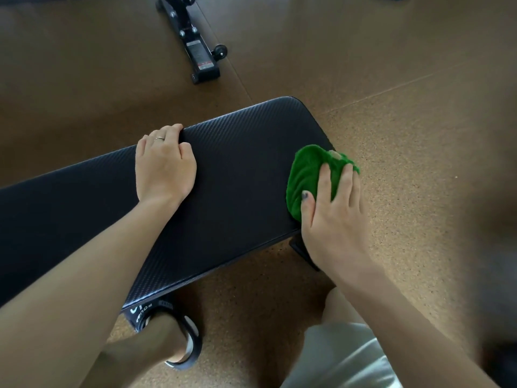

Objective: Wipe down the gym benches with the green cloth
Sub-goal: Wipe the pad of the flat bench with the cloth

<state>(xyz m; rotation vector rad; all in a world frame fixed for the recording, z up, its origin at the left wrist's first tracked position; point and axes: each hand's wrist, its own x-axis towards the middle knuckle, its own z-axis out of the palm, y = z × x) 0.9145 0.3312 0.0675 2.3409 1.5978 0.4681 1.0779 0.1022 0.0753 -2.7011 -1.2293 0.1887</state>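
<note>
A black padded gym bench (237, 163) with a woven texture runs from the left edge to the middle of the head view. My left hand (165, 163) lies on its far edge, fingers curled over the rim, a ring on one finger. At the bench's right end, the green cloth (307, 175) is pressed against the pad's edge by my right hand (333, 217), whose fingers are spread flat over it. Part of the cloth hangs past the bench end.
Brown speckled cork-like floor (405, 121) surrounds the bench. The black metal base of another machine (193, 46), with a small wheel, lies on the floor beyond the bench. My sandalled left foot (179, 340) and my right knee in grey shorts (344, 354) are below the bench's near edge.
</note>
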